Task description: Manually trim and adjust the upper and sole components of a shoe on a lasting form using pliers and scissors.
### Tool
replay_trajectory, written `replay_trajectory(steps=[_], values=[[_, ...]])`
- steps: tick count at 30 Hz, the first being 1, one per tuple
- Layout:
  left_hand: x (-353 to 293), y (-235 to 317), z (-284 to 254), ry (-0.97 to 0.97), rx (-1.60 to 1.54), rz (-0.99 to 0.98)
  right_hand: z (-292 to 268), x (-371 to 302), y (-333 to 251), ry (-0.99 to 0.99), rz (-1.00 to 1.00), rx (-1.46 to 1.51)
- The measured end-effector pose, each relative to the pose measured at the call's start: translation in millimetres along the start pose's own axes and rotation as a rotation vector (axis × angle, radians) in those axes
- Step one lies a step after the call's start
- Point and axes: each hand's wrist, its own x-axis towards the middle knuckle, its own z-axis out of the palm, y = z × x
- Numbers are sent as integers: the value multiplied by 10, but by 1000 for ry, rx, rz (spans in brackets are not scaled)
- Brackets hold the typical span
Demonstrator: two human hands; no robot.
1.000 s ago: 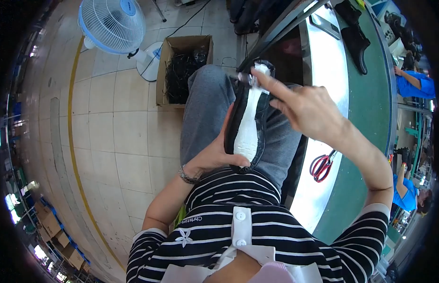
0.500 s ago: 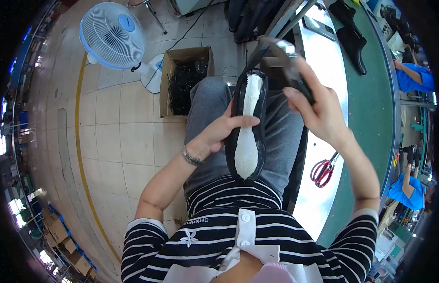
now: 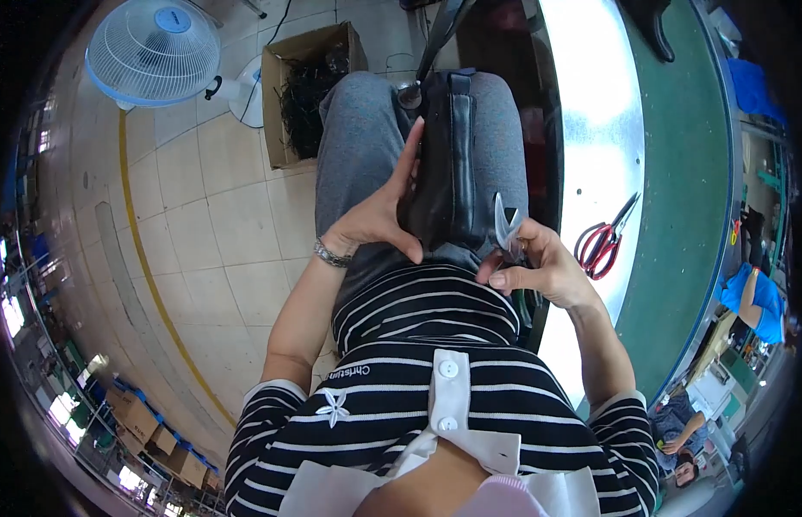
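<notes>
A black leather shoe upper (image 3: 440, 168) lies on my lap between my thighs, its smooth dark side facing up. My left hand (image 3: 379, 215) is at its left side with fingers stretched along the leather and the thumb spread toward the near end. My right hand (image 3: 543, 267), beside the near right end of the upper, is closed around metal pincers (image 3: 506, 226). Their curved silver jaws point up, and the handles are mostly hidden by the fingers. The underside of the upper is hidden.
Red-handled scissors (image 3: 599, 248) lie on the metal strip (image 3: 590, 112) of the green workbench (image 3: 683, 164) at right. An open carton (image 3: 276, 146) of black scraps and a fan (image 3: 151, 53) stand at left. Beyond the upper rises a dark bar (image 3: 444, 34).
The upper has turned over, from its white sole side to its dark side. My right hand with the pincers has come down and nearer; my left hand has let its grip spread.
</notes>
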Motion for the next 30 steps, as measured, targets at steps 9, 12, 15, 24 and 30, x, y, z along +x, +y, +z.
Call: replay_trajectory(steps=[9, 12, 15, 24, 30], values=[[139, 283, 296, 340, -217, -145, 79, -29, -87, -112, 83, -134], [147, 320, 449, 415, -74, -114, 98, -73, -184, -138, 189, -167], [163, 341, 565, 487, -73, -110, 96, -119, -249, -209, 248, -208], [119, 235, 578, 491, 8, -10, 236, -153, -542, -89, 54, -1048], [143, -122, 284, 252, -425, -219, 110, -158, -359, -244, 8, -952]])
